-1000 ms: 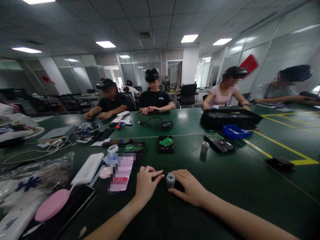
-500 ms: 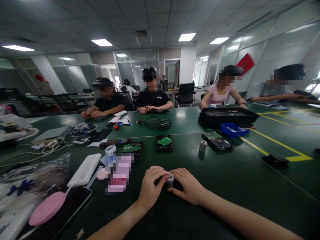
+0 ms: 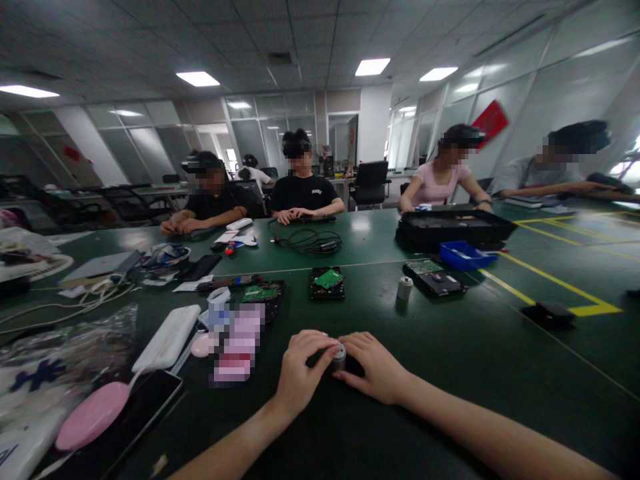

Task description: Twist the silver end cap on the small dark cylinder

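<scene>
A small grey metal cylinder (image 3: 339,359), with dark marks on its top, stands upright on the green table in front of me. My left hand (image 3: 304,367) grips it from the left, thumb and fingertips at its upper rim. From the other side my right hand (image 3: 375,368) curves around it, with fingers behind and thumb low at the front. Whether the cylinder is a motor or a capacitor I cannot tell. A similar silver cylinder (image 3: 405,288) stands farther off to the right, touched by neither hand.
Hard drives with green circuit boards lie ahead, one (image 3: 327,283) in the middle and another (image 3: 435,277) to the right. A blue tray (image 3: 465,257) sits beyond. A phone (image 3: 135,413), a pink disc (image 3: 93,417) and plastic bags crowd the left. Several people sit across the table (image 3: 480,353).
The view has shifted slightly. Both hands keep nearly the same hold on the cylinder, and the things on the table have stayed in place.
</scene>
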`<state>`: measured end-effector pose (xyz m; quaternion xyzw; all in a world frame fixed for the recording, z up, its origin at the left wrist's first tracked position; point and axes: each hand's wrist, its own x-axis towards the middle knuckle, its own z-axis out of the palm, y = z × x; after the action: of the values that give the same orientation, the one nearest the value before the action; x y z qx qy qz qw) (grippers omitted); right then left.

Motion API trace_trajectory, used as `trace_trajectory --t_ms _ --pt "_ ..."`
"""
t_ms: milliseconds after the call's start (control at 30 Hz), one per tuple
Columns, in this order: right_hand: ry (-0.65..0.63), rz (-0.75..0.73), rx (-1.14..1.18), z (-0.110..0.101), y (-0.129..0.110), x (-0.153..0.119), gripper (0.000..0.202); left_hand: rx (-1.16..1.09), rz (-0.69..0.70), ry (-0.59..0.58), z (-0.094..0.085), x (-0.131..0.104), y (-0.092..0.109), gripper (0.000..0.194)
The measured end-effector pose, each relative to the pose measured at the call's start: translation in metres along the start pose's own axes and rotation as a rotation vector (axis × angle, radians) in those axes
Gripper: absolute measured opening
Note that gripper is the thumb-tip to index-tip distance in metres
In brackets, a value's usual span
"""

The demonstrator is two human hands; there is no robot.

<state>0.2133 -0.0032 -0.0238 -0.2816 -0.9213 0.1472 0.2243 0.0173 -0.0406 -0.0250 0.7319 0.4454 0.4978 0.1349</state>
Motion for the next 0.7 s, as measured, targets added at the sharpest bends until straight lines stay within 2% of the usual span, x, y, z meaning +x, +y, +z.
trace_trajectory --t_ms 100,300,533,700 --pt "-0.007 0.007 -0.004 -0.001 -0.001 0.001 0.040 0.006 0.000 0.059 0.001 0.000 -0.001 0.009" --pt "0.000 0.005 -0.004 -0.001 -0.001 0.001 0.038 -0.026 -0.052 -0.001 0.003 0.004 0.001 0.010" --pt "-0.012 0.006 -0.011 -0.002 -0.001 0.001 0.036 -0.084 -0.075 0.038 0.001 0.005 0.009 0.007" --pt "-0.011 0.003 -0.018 -0.002 -0.001 0.001 0.039 -0.032 -0.100 0.003 0.000 0.009 0.015 0.007"
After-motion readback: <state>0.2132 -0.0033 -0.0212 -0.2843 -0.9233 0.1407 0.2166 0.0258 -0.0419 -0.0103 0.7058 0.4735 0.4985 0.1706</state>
